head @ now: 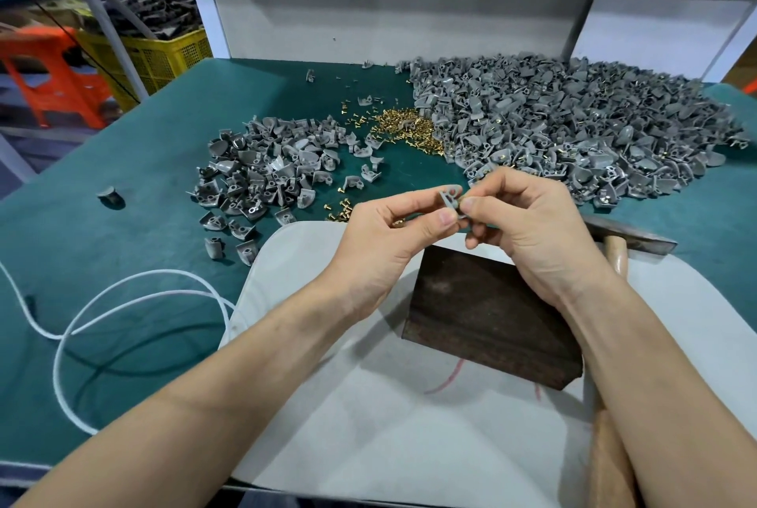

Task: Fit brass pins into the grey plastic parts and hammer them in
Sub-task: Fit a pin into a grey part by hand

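Green matting (102, 241) covers the workbench, and at the middle of the frame both hands meet on one grey plastic part (449, 198). The left hand (385, 237) pinches it between thumb and forefinger from the left. The right hand (528, 229) closes its thumb and curled fingers on the part's right side, so the two hands touch at the fingertips. Whether a pin sits in the part cannot be made out. Below the hands a dark wooden block (491, 315) lies on a white pad (368, 405), and a hammer (639, 239) rests at the block's right, its metal head just beyond the right hand. Loose brass pins (409, 130) lie above the hands, between a smaller heap of grey parts (266, 171) at centre left and a larger heap (573, 126) at upper right. A white cable (123, 294) loops at lower left; a yellow crate (164, 56) and an orange stool (53, 73) stand at upper left.
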A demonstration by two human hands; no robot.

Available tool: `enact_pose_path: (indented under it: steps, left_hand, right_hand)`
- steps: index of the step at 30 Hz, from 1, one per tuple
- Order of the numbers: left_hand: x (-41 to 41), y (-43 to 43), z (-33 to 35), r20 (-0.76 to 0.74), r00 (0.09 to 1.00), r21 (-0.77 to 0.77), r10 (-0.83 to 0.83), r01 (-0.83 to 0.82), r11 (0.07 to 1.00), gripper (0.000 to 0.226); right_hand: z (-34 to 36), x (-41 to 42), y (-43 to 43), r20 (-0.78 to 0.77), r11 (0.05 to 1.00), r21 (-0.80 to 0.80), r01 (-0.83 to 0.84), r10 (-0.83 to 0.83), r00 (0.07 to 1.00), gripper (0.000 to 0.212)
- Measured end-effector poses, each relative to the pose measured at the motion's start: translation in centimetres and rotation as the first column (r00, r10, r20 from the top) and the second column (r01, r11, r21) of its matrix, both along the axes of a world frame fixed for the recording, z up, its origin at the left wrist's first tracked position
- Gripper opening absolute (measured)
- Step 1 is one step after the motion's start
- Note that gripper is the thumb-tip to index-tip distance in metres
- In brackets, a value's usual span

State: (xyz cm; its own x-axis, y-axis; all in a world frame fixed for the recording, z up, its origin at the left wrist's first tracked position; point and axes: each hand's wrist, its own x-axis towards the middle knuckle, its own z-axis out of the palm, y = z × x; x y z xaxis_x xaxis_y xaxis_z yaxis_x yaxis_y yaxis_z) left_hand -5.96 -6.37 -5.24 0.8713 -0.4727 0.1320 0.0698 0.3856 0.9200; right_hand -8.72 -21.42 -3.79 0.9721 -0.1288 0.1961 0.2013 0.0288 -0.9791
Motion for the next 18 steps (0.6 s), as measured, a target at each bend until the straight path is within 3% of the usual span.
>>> enact_pose_path:
  steps: [5,11,18]
  left_hand:
    - [0.15,0.14,-0.17,0.039,0.999,0.053,0.019,-0.021,0.998,0.022]
    - [0.04,0.04,0.19,0.022,1.000,-0.033,-0.016,0.017,0.999,0.032]
    - [0.13,-0.03,0.27,-0.010,1.000,-0.089,-0.022,0.021,0.996,0.033]
  right_hand:
    - [-0.13,0.04,-0.08,-0.010,1.000,-0.009,-0.016,0.016,1.000,0.027]
    - [0.25,-0.05,0.34,-0.049,0.994,0.103,-0.030,0.035,0.998,0.015]
    - [0.76,-0.22,0.44,-0.082,0.975,0.219,-0.047,0.066,0.994,0.041]
